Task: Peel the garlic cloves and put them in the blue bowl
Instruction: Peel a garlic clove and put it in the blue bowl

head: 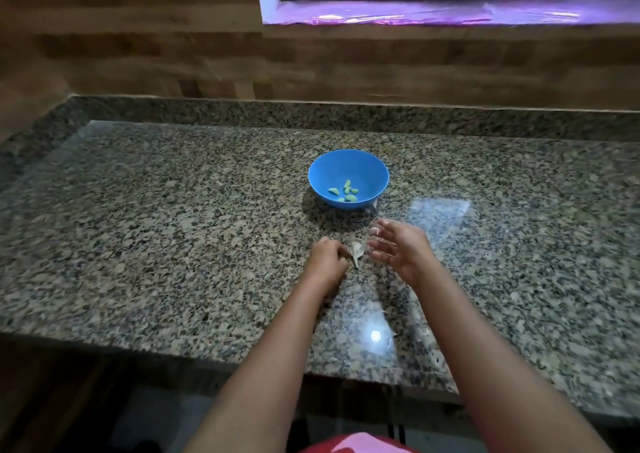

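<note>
At a speckled granite counter (173,231), we see a left hand (327,262) with fingers curled down beside a scrap of papery garlic skin (356,250), seemingly pinching its edge — though we cannot tell whether a clove is still inside. The right hand (401,246) hovers just beside it, fingers spread apart and holding nothing. The blue bowl (367,165) stands a little beyond the hands, with several peeled cloves (347,191) lying at its bottom. The risks, as we judge them: the loose skin could be swept into the bowl with the cloves, a slippery clove could skid off the polished stone — and the spread right hand, reaching forward, could nudge the light bowl.
</note>
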The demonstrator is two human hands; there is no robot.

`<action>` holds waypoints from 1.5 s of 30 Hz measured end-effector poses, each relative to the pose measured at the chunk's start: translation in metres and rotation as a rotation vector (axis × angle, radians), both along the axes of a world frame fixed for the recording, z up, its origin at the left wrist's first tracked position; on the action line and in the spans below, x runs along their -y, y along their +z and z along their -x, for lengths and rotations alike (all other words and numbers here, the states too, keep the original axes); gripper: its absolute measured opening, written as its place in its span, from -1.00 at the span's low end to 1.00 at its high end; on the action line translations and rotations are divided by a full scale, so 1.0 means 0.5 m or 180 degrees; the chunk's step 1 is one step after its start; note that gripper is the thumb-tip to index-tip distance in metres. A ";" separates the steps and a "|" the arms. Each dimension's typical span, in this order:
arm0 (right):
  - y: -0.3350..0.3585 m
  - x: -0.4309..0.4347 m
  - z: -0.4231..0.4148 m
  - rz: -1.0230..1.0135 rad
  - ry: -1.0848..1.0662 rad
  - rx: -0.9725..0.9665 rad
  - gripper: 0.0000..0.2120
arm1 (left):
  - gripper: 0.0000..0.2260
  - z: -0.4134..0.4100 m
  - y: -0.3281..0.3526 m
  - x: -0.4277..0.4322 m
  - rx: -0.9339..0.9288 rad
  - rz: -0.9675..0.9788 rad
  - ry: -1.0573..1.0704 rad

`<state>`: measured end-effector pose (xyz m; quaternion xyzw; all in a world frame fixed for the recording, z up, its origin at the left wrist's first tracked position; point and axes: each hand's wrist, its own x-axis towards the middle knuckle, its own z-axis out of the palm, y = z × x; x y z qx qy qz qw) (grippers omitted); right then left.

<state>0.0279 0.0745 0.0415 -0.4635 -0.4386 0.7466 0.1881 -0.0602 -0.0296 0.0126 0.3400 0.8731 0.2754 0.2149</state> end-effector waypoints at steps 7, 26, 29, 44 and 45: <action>-0.013 -0.024 0.018 0.0022 -0.0182 0.0008 -0.85 | -0.83 0.033 0.000 -0.010 0.0077 -0.0284 0.0079; -0.034 -0.038 0.029 -0.0225 -0.0066 0.0169 -0.85 | -0.88 0.080 0.048 -0.041 0.1390 -0.2092 0.1010; -0.047 -0.034 0.025 -0.0535 0.0089 0.0416 -0.84 | -0.88 0.059 0.005 -0.016 0.1546 -0.1571 0.0844; -0.061 0.019 0.008 -0.0510 0.0393 0.0203 -0.69 | -0.74 0.017 -0.024 -0.016 0.2575 -0.1995 0.0853; -0.057 0.021 0.005 -0.0397 0.0347 0.0069 -0.72 | -0.73 0.018 -0.024 -0.014 0.2610 -0.2003 0.0840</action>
